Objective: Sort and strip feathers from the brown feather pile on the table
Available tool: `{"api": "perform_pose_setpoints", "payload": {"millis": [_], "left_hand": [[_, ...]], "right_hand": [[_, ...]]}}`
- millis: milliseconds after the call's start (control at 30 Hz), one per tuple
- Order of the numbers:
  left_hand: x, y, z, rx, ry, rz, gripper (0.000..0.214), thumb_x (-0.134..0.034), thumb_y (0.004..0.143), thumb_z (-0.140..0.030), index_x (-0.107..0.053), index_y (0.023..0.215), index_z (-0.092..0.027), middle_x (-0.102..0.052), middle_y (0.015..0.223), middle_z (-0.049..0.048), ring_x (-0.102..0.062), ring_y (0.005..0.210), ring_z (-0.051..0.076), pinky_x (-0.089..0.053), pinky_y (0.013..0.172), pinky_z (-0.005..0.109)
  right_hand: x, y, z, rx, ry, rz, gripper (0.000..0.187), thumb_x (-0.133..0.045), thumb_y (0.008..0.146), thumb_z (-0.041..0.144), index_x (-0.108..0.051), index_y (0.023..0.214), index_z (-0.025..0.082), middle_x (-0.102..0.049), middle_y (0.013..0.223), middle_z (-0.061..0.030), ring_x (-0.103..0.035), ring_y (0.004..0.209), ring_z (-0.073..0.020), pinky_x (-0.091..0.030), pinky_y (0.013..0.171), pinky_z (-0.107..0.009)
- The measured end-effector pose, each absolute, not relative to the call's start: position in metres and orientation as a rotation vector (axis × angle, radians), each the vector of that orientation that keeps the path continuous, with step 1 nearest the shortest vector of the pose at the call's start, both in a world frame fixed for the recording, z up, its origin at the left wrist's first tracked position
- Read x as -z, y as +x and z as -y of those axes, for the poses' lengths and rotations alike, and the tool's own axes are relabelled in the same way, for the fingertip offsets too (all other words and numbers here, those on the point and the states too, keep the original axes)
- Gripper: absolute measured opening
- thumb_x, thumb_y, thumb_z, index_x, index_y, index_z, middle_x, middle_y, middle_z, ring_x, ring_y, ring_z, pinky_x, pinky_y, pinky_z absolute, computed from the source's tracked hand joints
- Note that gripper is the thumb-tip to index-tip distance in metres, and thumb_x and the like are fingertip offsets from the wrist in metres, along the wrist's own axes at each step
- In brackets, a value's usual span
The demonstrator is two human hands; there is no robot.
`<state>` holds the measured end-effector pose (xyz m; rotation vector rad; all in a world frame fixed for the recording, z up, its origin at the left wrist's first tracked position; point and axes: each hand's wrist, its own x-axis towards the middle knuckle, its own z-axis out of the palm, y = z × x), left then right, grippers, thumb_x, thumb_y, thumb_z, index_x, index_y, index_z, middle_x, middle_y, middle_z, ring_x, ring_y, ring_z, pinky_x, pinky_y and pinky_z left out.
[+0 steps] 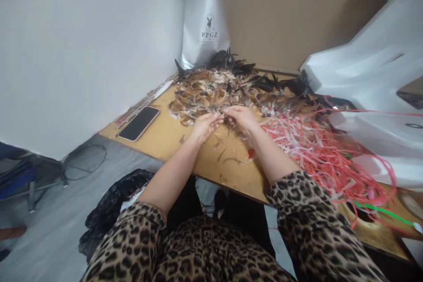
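Observation:
Close together over the near edge of a feather heap (205, 92), my two hands meet at the fingertips. My left hand (207, 126) is closed in a pinch, its other fingers curled. My right hand (243, 117) pinches from the other side. What lies between the fingertips is small and partly hidden; it looks like a brown feather. The heap mixes brown, tan and white feathers, with black ones at the back. Loose feather bits (231, 156) lie on the tabletop just below my hands.
A tangle of pink and red ribbon strips (317, 154) covers the table's right side, with a green strip (386, 212) beside it. A phone (139, 123) lies at the left edge. Behind the feathers stands a white bag (206, 22). A black plastic bag (112, 211) is on the floor.

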<state>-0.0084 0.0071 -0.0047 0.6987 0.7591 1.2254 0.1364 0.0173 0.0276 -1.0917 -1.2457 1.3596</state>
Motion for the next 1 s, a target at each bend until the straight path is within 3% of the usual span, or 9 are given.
{"api": "perform_pose_setpoints", "payload": {"millis": [233,533,767,900,1000], "left_hand": [[0.005,-0.007,-0.005,-1.214,0.700,-0.773,0.008,-0.065,0.073,-0.016,-0.064,0.076,-0.009,-0.069,0.073,0.0066,-0.062,0.058,0.006,-0.044,0.051,0.013],[0.007,-0.005,-0.006,-1.190,0.705,-0.773,0.008,-0.066,0.072,-0.014,-0.064,0.076,-0.008,-0.068,0.070,0.0060,-0.060,0.056,0.005,-0.043,0.051,0.013],[0.005,-0.005,-0.004,-1.186,0.748,-0.786,0.008,-0.066,0.072,-0.015,-0.063,0.073,-0.008,-0.066,0.066,0.0048,-0.059,0.053,0.005,-0.042,0.050,0.013],[0.005,-0.007,-0.004,-1.214,0.782,-0.813,0.014,-0.069,0.069,-0.021,-0.062,0.071,-0.009,-0.065,0.064,0.0041,-0.057,0.051,0.004,-0.041,0.048,0.013],[0.005,-0.010,-0.007,-1.294,0.758,-0.816,0.016,-0.070,0.068,-0.022,-0.062,0.073,-0.010,-0.066,0.066,0.0035,-0.057,0.052,0.004,-0.041,0.049,0.013]], "right_hand": [[-0.022,0.125,-0.014,-1.253,-1.138,1.212,0.029,-0.071,0.053,0.039,-0.066,0.068,0.015,-0.050,0.044,0.0053,-0.034,0.041,-0.0051,-0.022,0.041,-0.021],[-0.024,0.122,-0.010,-1.171,-1.140,1.214,0.026,-0.070,0.052,0.039,-0.066,0.063,0.015,-0.058,0.053,0.0024,-0.044,0.051,-0.0081,-0.034,0.051,-0.022],[-0.019,0.119,-0.011,-1.199,-1.129,1.187,0.025,-0.071,0.052,0.037,-0.066,0.064,0.015,-0.058,0.054,0.0026,-0.042,0.049,-0.0065,-0.032,0.049,-0.021],[-0.014,0.123,-0.017,-1.243,-1.143,1.200,0.030,-0.069,0.056,0.041,-0.067,0.072,0.016,-0.055,0.050,0.0040,-0.038,0.044,-0.0065,-0.029,0.045,-0.021],[-0.009,0.134,-0.025,-1.070,-1.160,1.370,0.028,-0.065,0.064,0.039,-0.068,0.080,0.016,-0.063,0.062,0.0012,-0.046,0.051,-0.0088,-0.038,0.053,-0.023]]}}
